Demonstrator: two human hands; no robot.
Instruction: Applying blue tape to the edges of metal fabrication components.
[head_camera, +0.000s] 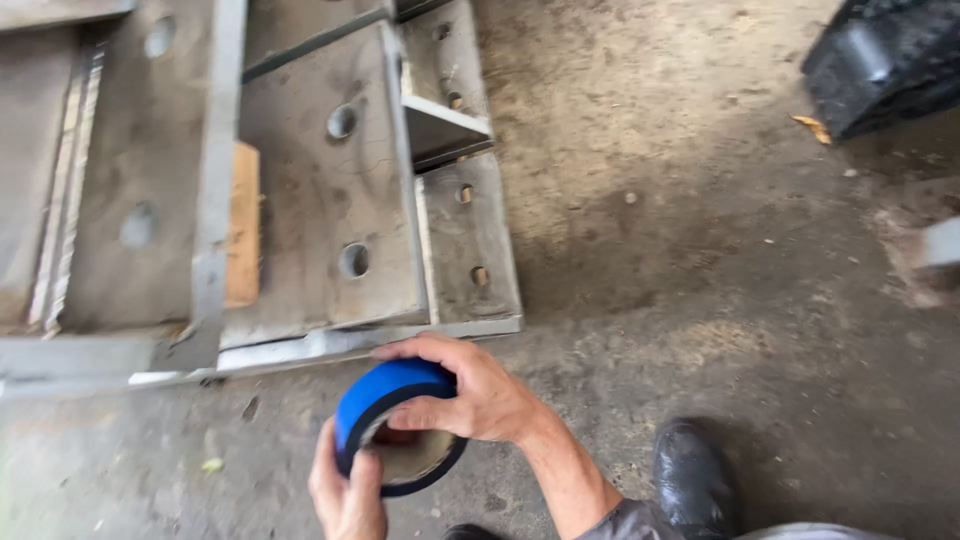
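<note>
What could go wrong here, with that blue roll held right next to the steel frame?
The steel frame has a hard plate edge just above the right hand; knuckles could scrape it. The blue roll is pinched between the right hand and left hand over a dusty concrete floor, so it might slip and pick up grit. The black shoe stands close beneath.

Blue tape roll (398, 425), tilted, above concrete floor.
</note>
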